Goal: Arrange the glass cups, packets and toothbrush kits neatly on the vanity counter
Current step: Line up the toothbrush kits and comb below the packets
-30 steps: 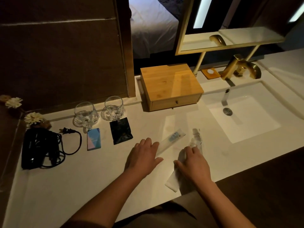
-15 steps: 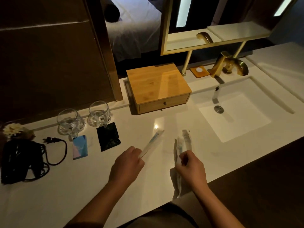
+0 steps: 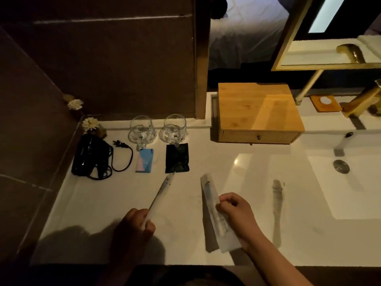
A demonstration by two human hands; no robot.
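Two glass cups (image 3: 141,130) (image 3: 174,128) stand side by side at the back of the white vanity counter (image 3: 107,203). A blue-and-pink packet (image 3: 145,160) lies in front of the left cup, a black packet (image 3: 176,158) in front of the right one. My left hand (image 3: 135,226) grips one end of a long toothbrush kit (image 3: 161,193) whose far tip reaches the black packet. My right hand (image 3: 235,213) holds a second, clear-wrapped toothbrush kit (image 3: 212,205) above the counter. A dark blurred streak (image 3: 277,203) lies to its right; what it is cannot be told.
A black hair dryer (image 3: 90,156) with coiled cord sits at the far left beside small white flowers (image 3: 90,123). A wooden drawer box (image 3: 257,112) stands behind, the sink basin (image 3: 350,182) and gold faucet (image 3: 362,100) to the right.
Both hands have lifted a toothbrush kit each and carried them left, toward the packets and cups. The camera has swung left too.
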